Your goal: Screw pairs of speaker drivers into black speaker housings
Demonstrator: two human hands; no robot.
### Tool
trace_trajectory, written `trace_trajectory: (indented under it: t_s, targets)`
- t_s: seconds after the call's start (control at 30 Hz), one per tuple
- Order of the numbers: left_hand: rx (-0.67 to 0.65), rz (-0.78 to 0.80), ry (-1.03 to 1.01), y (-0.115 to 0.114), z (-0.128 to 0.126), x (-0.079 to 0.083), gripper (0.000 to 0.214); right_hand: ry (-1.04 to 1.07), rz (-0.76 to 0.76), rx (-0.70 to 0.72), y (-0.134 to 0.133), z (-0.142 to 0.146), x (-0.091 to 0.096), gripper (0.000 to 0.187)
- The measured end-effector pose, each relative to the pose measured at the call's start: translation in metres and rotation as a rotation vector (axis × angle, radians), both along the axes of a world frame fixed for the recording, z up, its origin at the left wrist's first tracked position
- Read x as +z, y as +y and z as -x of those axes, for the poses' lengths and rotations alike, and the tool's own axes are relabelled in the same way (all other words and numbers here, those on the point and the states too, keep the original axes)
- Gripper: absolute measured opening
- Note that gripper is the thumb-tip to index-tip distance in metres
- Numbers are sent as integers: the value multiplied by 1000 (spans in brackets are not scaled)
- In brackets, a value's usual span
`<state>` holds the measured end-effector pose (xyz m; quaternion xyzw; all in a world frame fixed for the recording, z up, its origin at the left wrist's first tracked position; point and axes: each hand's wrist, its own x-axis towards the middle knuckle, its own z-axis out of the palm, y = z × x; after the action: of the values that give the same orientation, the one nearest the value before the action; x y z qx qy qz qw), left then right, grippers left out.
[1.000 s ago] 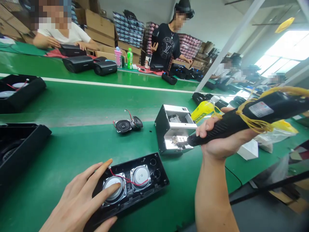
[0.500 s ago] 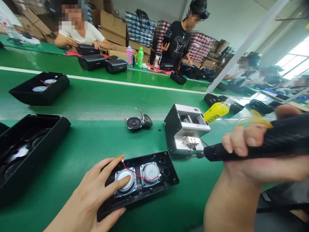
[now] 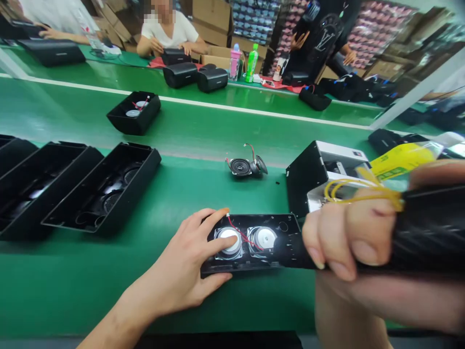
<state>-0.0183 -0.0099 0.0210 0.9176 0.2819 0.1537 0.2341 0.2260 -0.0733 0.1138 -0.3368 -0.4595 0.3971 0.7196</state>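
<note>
My left hand (image 3: 185, 259) grips the left end of a black speaker housing (image 3: 250, 267) lying on the green bench. Its thumb is at the near side, one finger presses a round speaker driver (image 3: 227, 242), and another reaches the far edge by a wire plug. A second driver (image 3: 265, 238) sits in the housing to the right, with red wires across it. Wrapped in my right hand (image 3: 348, 237) is a black electric screwdriver (image 3: 428, 228) with yellow loops. Its front end reaches over the housing's right part; the tip is hard to make out.
A screw feeder (image 3: 303, 177) stands behind the screwdriver, beside a yellow bottle (image 3: 407, 157). Loose speaker drivers (image 3: 241, 167) lie behind the housing. Several open black cases (image 3: 140, 186) stand at the left. Across the bench, people sit or stand near black speakers (image 3: 212, 78).
The screwdriver has moved from beside the screw feeder to over the housing's right part. My left hand keeps its hold on the housing. The view has shifted left and downward.
</note>
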Motion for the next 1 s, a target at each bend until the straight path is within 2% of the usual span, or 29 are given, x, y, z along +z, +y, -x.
trace_trajectory:
  t_s: [0.1,0.23,0.47,0.63,1.0]
  targets:
    - [-10,-3,-6,1,-1,2,44,105,-90,16,11,15,-16,40]
    - [-15,-5,1,2,0,2,41,109,-65,80,20,18,-31,54]
    - [-9,-17,-6,3,0,1,39,126,-61,101,22,21,-47,50]
    - [-11,-26,-18,3,-2,3,38,129,-58,116,22,22,-50,56]
    - [-39,-55,14,2,2,2,46,100,-27,182,19,31,-55,55]
